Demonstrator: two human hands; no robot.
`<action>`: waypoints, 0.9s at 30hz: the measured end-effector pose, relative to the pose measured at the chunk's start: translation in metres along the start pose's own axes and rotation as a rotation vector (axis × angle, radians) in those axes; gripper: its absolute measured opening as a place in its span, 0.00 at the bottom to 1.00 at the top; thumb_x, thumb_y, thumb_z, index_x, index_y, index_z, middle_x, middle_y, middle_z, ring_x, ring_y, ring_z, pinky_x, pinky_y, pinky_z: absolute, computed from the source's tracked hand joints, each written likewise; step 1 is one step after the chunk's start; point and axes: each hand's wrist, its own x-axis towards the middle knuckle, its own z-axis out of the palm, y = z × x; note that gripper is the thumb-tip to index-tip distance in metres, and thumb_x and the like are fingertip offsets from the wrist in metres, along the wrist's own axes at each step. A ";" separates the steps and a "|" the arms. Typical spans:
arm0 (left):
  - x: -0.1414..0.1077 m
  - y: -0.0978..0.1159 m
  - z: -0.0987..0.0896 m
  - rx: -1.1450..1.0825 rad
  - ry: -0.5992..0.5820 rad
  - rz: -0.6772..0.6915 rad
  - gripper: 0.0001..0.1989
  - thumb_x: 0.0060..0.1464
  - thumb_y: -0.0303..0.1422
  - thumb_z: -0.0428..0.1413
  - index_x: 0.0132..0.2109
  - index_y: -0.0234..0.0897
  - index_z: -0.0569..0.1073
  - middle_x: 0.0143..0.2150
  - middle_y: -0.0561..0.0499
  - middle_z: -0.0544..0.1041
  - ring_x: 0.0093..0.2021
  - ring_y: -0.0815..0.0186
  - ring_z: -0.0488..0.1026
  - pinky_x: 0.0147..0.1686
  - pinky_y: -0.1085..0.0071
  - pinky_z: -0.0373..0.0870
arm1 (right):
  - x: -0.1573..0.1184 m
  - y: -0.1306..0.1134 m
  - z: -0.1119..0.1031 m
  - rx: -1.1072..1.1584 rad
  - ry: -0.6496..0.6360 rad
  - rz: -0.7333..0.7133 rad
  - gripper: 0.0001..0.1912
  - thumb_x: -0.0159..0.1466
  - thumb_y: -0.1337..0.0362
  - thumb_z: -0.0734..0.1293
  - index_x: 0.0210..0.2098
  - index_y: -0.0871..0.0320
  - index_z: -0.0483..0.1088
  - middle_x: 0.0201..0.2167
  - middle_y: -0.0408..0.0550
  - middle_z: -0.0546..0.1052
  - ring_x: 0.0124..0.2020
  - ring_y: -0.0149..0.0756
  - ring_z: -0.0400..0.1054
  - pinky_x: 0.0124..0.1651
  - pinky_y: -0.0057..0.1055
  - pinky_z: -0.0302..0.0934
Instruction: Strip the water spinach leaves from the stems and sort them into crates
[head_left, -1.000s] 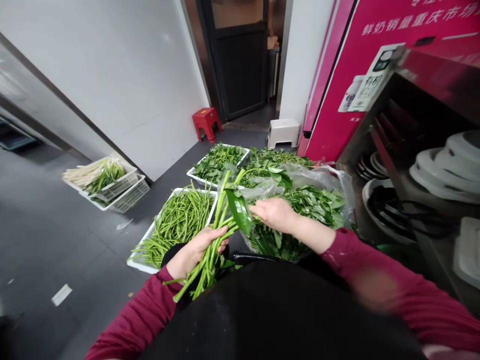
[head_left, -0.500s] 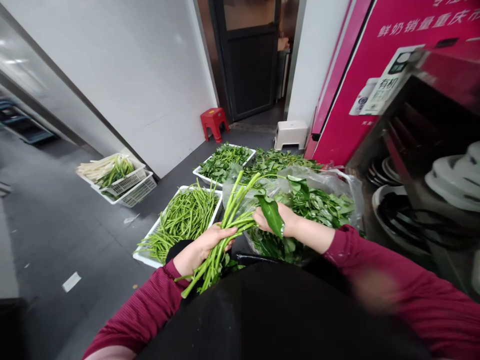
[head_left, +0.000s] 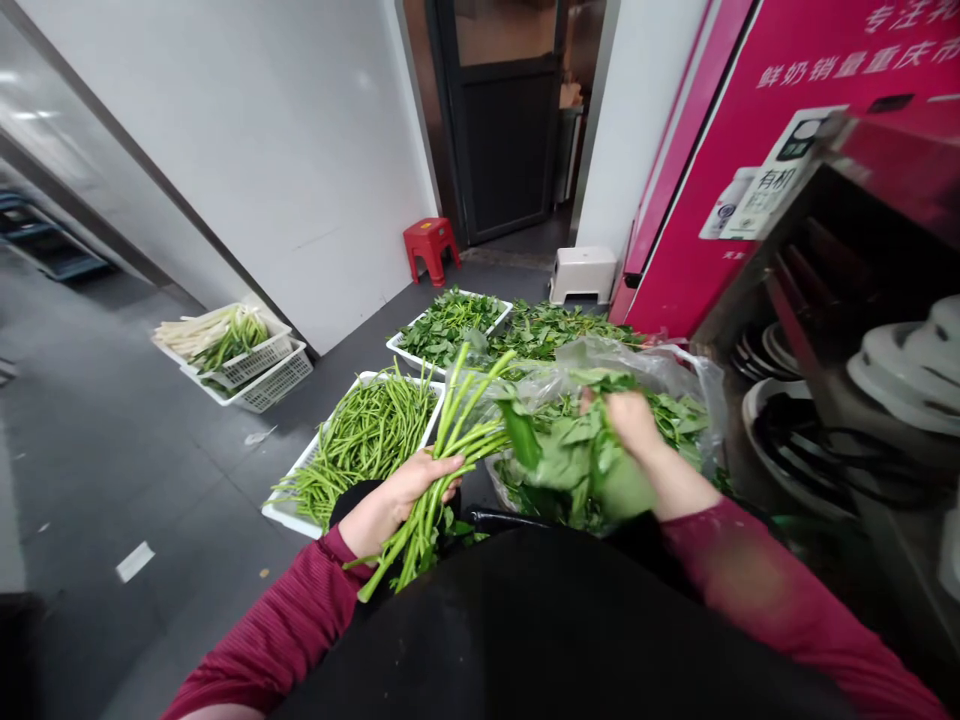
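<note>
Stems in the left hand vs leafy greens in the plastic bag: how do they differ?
The bunch of stems is mostly bare stalk; the leafy greens show mainly broad leaves.
The bunch is gripped in the left hand, while the greens lie in the clear plastic bag.
The bunch's stalks run roughly together, fanning at the top; the greens are a jumbled heap.
Shared: both are green plant matter.

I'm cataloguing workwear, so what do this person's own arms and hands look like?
The left hand and right hand look bare, no gloves visible. The left sleeve is wine red and finely ribbed; the right sleeve is similarly red, ending farther from the hand.
</note>
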 end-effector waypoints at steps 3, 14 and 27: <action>-0.001 -0.007 -0.015 -0.063 -0.015 -0.044 0.14 0.43 0.36 0.61 0.27 0.31 0.65 0.17 0.55 0.65 0.15 0.75 0.61 0.15 0.78 0.55 | 0.003 0.021 -0.037 0.109 0.063 0.106 0.14 0.63 0.56 0.51 0.28 0.54 0.61 0.24 0.48 0.68 0.26 0.36 0.63 0.31 0.34 0.59; -0.016 0.003 0.000 -0.179 -0.095 -0.100 0.13 0.50 0.36 0.55 0.25 0.32 0.63 0.18 0.55 0.61 0.17 0.77 0.57 0.16 0.79 0.54 | 0.000 -0.024 -0.033 -0.183 -0.428 -0.082 0.08 0.56 0.59 0.64 0.32 0.55 0.71 0.33 0.43 0.75 0.34 0.35 0.68 0.41 0.31 0.60; -0.019 -0.003 -0.010 -0.132 -0.093 -0.057 0.13 0.53 0.36 0.52 0.25 0.32 0.63 0.19 0.54 0.60 0.17 0.76 0.57 0.16 0.79 0.53 | 0.033 -0.005 0.008 -0.419 -0.569 -0.260 0.12 0.56 0.65 0.66 0.40 0.56 0.73 0.39 0.47 0.74 0.40 0.36 0.68 0.46 0.28 0.59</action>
